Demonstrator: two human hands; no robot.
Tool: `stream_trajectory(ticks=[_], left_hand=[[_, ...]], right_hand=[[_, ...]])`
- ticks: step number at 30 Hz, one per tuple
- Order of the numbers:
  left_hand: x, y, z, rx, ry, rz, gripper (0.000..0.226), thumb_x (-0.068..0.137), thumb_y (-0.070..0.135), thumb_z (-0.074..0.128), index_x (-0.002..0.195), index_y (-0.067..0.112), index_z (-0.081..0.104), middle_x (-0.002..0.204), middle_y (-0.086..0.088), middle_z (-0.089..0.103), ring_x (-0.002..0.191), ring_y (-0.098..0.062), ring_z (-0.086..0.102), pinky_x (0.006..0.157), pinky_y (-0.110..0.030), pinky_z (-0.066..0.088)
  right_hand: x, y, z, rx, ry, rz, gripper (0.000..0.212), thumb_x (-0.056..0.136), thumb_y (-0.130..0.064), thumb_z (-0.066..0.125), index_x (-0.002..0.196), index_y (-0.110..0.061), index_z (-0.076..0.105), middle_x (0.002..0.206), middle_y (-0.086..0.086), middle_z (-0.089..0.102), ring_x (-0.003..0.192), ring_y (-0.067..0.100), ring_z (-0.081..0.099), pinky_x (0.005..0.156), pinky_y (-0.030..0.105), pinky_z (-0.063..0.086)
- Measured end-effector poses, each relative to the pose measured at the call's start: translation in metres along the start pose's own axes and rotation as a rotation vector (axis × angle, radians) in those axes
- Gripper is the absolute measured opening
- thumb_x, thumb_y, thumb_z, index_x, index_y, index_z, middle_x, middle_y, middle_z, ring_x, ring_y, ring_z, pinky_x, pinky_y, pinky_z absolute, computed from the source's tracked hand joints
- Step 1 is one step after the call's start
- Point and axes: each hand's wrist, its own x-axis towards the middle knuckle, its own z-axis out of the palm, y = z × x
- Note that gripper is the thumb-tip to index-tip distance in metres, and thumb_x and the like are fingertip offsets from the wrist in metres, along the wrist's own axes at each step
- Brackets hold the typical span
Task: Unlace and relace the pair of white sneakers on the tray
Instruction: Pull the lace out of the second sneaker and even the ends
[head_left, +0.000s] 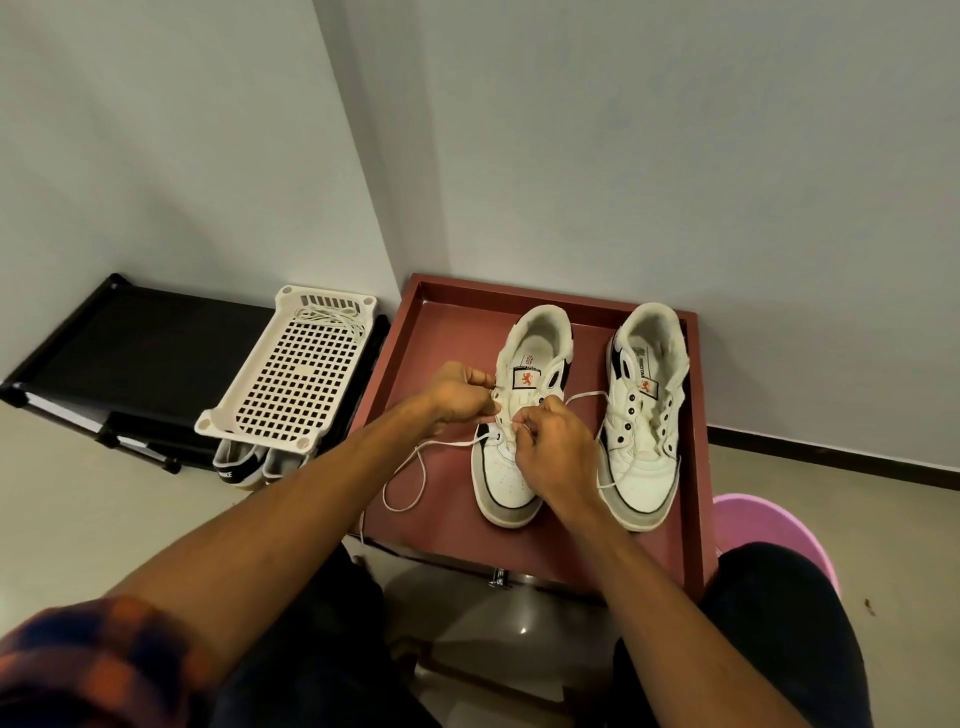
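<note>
Two white sneakers stand side by side on a dark red tray (447, 322), toes toward me. My left hand (457, 392) pinches the left eyelet edge of the left sneaker (511, 478). My right hand (553, 452) pinches the white lace (415, 457) over the middle eyelets of that shoe. One lace end trails in a loop across the tray to the left; another runs right toward the right sneaker (644, 467). The right sneaker has empty black eyelets and no lace through them.
A white perforated basket (291, 384) holding a loose coiled lace (332, 314) sits on a black shoe rack (140, 338) to the left, with another pair of shoes (244, 462) under it. A pink tub (779, 525) stands at the right. Walls close in behind the tray.
</note>
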Motion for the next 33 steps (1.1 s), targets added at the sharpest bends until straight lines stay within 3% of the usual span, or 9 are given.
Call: stream_trajectory(ticks=[8, 11, 13, 17, 19, 23, 26, 29, 33], left_hand=[[0.002, -0.005, 0.0, -0.017, 0.007, 0.031, 0.029, 0.084, -0.019, 0.061, 0.108, -0.006, 0.069, 0.085, -0.013, 0.071, 0.064, -0.011, 0.068, 0.058, -0.02, 0.058], [0.005, -0.008, 0.0, 0.027, 0.025, 0.059, 0.032, 0.081, -0.01, 0.072, 0.113, -0.005, 0.069, 0.097, -0.02, 0.074, 0.08, -0.022, 0.07, 0.079, -0.035, 0.061], [0.004, -0.011, -0.003, 0.07, 0.025, 0.095, 0.03, 0.081, -0.001, 0.076, 0.111, 0.0, 0.072, 0.094, -0.016, 0.075, 0.083, -0.022, 0.07, 0.085, -0.037, 0.06], [-0.006, -0.025, -0.013, -0.018, -0.038, 0.109, 0.016, 0.092, 0.008, 0.068, 0.105, -0.001, 0.073, 0.1, -0.022, 0.073, 0.083, -0.02, 0.066, 0.073, -0.024, 0.055], [-0.011, -0.033, -0.013, -0.02, -0.032, 0.127, 0.016, 0.091, 0.003, 0.068, 0.106, -0.002, 0.072, 0.095, -0.022, 0.072, 0.082, -0.02, 0.065, 0.074, -0.027, 0.056], [-0.011, -0.043, -0.003, 0.207, 0.085, 0.239, 0.012, 0.084, 0.01, 0.078, 0.096, 0.006, 0.077, 0.085, -0.009, 0.076, 0.08, -0.019, 0.073, 0.083, -0.033, 0.059], [-0.011, -0.04, 0.002, 0.422, 0.183, 0.325, 0.01, 0.085, 0.021, 0.078, 0.091, 0.013, 0.08, 0.082, -0.002, 0.077, 0.068, -0.007, 0.067, 0.07, -0.022, 0.054], [-0.016, -0.036, 0.004, 0.655, 0.209, 0.413, 0.01, 0.089, 0.024, 0.072, 0.09, 0.016, 0.077, 0.083, 0.002, 0.075, 0.07, -0.009, 0.062, 0.068, -0.024, 0.046], [-0.023, -0.035, -0.002, 0.725, 0.212, 0.428, 0.006, 0.09, 0.024, 0.067, 0.085, 0.02, 0.068, 0.081, 0.004, 0.07, 0.073, -0.015, 0.062, 0.073, -0.035, 0.055]], right_hand=[[0.004, -0.001, 0.003, 0.023, -0.028, -0.032, 0.011, 0.093, -0.021, 0.067, 0.094, -0.018, 0.077, 0.09, 0.0, 0.06, 0.083, 0.023, 0.062, 0.065, 0.025, 0.033], [0.008, 0.0, 0.005, 0.03, -0.047, -0.054, 0.012, 0.094, -0.024, 0.067, 0.095, -0.018, 0.078, 0.089, -0.001, 0.058, 0.083, 0.022, 0.06, 0.065, 0.025, 0.033], [0.011, 0.001, 0.006, 0.086, -0.063, -0.036, 0.011, 0.094, -0.023, 0.068, 0.094, -0.02, 0.079, 0.085, -0.005, 0.055, 0.082, 0.02, 0.06, 0.064, 0.025, 0.033], [0.014, 0.007, 0.008, 0.248, -0.094, 0.016, 0.006, 0.09, -0.02, 0.075, 0.089, -0.022, 0.08, 0.075, -0.012, 0.052, 0.072, 0.013, 0.058, 0.063, 0.028, 0.041], [0.015, 0.007, 0.007, 0.28, -0.1, 0.027, 0.003, 0.089, -0.021, 0.076, 0.088, -0.021, 0.08, 0.076, -0.009, 0.055, 0.071, 0.014, 0.06, 0.064, 0.032, 0.048], [0.015, 0.006, 0.008, 0.293, -0.116, 0.04, 0.006, 0.09, -0.02, 0.075, 0.086, -0.019, 0.079, 0.082, -0.004, 0.062, 0.075, 0.017, 0.063, 0.068, 0.035, 0.052], [0.017, 0.008, 0.009, 0.302, -0.137, 0.056, 0.01, 0.091, -0.019, 0.073, 0.082, -0.017, 0.078, 0.083, -0.002, 0.063, 0.075, 0.017, 0.063, 0.069, 0.036, 0.052], [0.018, 0.006, 0.005, 0.293, -0.163, 0.07, 0.013, 0.092, -0.021, 0.071, 0.083, -0.017, 0.079, 0.086, -0.002, 0.067, 0.076, 0.015, 0.063, 0.069, 0.031, 0.047], [0.027, -0.003, -0.01, 0.19, -0.227, 0.126, 0.033, 0.091, -0.041, 0.068, 0.07, -0.017, 0.076, 0.066, -0.004, 0.07, 0.069, 0.012, 0.065, 0.065, 0.03, 0.048]])
